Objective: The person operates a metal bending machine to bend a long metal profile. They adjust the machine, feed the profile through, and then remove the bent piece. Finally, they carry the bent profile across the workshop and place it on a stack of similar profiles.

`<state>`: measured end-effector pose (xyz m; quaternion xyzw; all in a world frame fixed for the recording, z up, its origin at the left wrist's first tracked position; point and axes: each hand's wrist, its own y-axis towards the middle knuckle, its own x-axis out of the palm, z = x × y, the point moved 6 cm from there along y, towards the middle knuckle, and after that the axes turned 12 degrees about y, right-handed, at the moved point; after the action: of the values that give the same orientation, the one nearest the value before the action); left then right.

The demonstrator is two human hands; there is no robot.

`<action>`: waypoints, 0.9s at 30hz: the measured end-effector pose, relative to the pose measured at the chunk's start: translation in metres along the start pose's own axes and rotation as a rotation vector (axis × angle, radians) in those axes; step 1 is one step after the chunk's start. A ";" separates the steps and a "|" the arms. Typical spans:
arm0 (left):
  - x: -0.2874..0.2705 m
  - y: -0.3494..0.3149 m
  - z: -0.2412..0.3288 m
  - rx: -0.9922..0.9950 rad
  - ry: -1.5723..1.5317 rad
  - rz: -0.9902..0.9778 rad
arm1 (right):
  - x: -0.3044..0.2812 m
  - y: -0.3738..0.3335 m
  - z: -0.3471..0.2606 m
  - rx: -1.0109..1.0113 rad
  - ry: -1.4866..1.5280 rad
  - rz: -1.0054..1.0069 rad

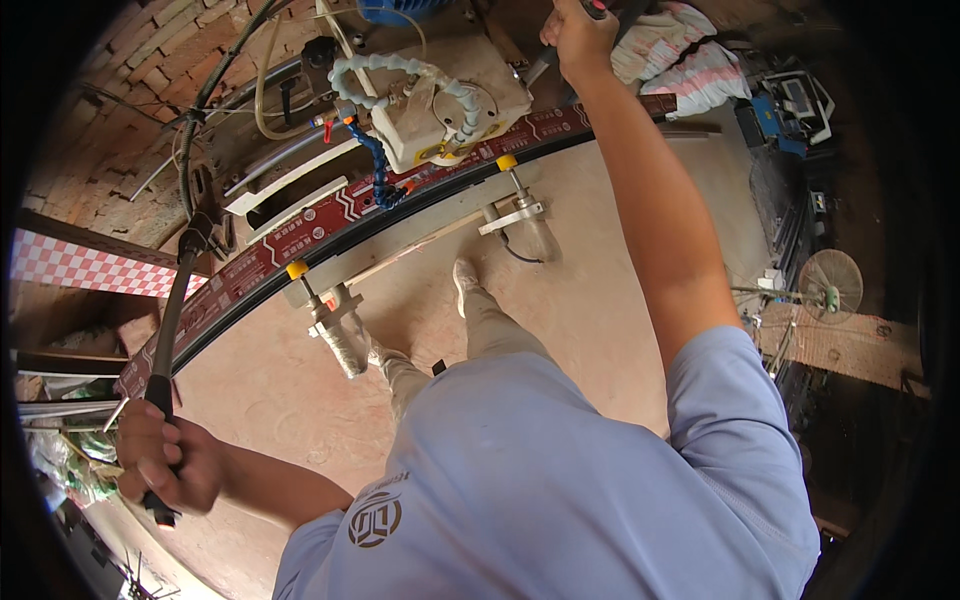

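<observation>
My left hand is closed round the black grip of a long lever, which rises to a pivot at the far left. Up at the far right, my right hand is closed round a dark handle with a red end, most of it hidden by my fingers. Between my hands runs a long profile bar with dark-red printed film along it and a black edge. Over the bar sits a pale, dusty machine housing. A blue jointed coolant hose bends down toward the bar.
Two cylinder clamps with yellow knobs, a left one and a right one, stand at the bar's near side. Sacks lie at the far right. A round fan stands at the right. A brick wall rises far left.
</observation>
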<state>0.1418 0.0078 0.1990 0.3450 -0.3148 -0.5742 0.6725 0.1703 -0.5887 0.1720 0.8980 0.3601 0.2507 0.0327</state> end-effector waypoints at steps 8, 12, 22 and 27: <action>-0.002 -0.006 0.004 -0.132 0.009 -0.110 | 0.003 -0.006 -0.004 0.019 -0.012 -0.199; -0.001 -0.005 0.007 -0.187 -0.003 -0.149 | 0.007 -0.014 -0.009 0.014 0.004 -0.188; 0.006 0.002 0.008 -0.201 -0.043 -0.125 | 0.006 -0.007 0.005 -0.038 0.036 0.025; 0.009 0.004 0.009 -0.224 -0.015 -0.132 | -0.002 -0.003 0.001 -0.090 -0.031 -0.051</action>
<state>0.1378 -0.0012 0.2078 0.2835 -0.2303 -0.6514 0.6651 0.1682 -0.5877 0.1696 0.8899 0.3707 0.2519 0.0847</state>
